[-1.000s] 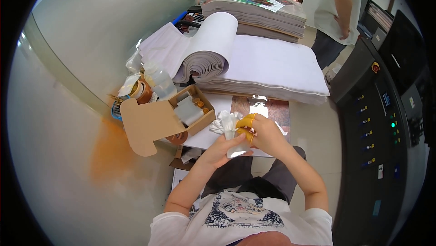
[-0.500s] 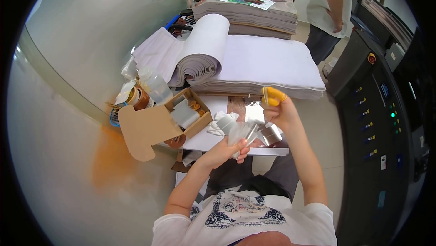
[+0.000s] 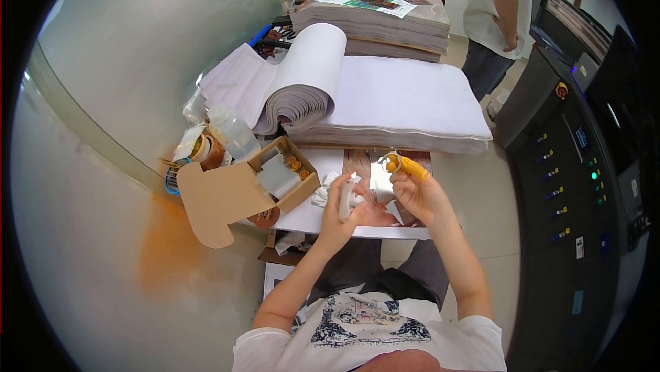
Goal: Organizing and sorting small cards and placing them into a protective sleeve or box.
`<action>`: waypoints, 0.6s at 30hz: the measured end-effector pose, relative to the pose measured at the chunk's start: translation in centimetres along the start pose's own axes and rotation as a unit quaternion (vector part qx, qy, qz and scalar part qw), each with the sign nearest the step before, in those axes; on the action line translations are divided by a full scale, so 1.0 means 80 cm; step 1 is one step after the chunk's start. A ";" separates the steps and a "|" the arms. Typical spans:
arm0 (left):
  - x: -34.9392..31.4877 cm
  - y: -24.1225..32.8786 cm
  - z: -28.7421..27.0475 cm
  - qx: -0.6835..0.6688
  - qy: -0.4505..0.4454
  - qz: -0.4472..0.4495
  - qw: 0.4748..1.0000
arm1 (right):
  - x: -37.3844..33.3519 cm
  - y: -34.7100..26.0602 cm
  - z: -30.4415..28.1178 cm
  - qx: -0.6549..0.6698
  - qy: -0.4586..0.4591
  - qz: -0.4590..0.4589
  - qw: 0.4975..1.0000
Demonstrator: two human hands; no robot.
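My left hand (image 3: 335,224) is closed around a slim, translucent whitish tube (image 3: 346,200), held upright over the front of the table. Facing it, my right hand (image 3: 421,193) is raised with bent fingers. Yellow finger cots (image 3: 412,168) cover some of its fingertips. A thin ring-like edge shows at those tips; I cannot make out whether it is a separate thing. Beneath the hands lie a shiny silver sheet (image 3: 380,178) and a brownish printed sheet (image 3: 375,214). A crumpled white cloth (image 3: 320,197) sits partly behind my left hand.
Left of my hands stands an open cardboard box (image 3: 302,190) with grey packets and orange-yellow rolls. A clear bottle (image 3: 237,135) is behind it. Beyond are a paper roll (image 3: 309,70) and stacked sheets (image 3: 412,97). A black machine (image 3: 564,186) and another person (image 3: 498,21) are at right.
My left hand has turned upright; the clear plastic and grey piece it held no longer show, and the slim tube does. My right hand has come slightly lower and closer to the left.
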State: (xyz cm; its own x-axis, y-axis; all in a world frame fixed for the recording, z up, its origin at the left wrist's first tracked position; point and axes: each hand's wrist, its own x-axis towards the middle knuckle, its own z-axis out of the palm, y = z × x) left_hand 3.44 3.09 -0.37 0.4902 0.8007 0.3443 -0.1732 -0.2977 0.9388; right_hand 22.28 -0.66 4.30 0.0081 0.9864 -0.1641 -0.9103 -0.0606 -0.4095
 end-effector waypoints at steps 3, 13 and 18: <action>0.005 0.015 0.002 -0.064 0.030 0.019 0.997 | -0.010 0.007 0.004 0.047 0.012 0.030 0.998; 0.004 0.015 0.006 -0.026 0.043 0.077 0.996 | -0.031 0.032 0.036 -0.409 -0.039 -0.162 0.897; 0.003 0.015 -0.001 0.032 0.020 0.060 0.997 | -0.028 0.035 0.057 -0.717 -0.138 -0.244 0.639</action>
State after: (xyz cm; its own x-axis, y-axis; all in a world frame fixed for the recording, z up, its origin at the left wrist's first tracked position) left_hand 3.30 2.93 0.84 0.4348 0.7766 0.4560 -0.1735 -0.4246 0.8886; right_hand 17.80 -2.36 7.60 -0.1072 0.9185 0.3806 0.4882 0.3821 -0.7846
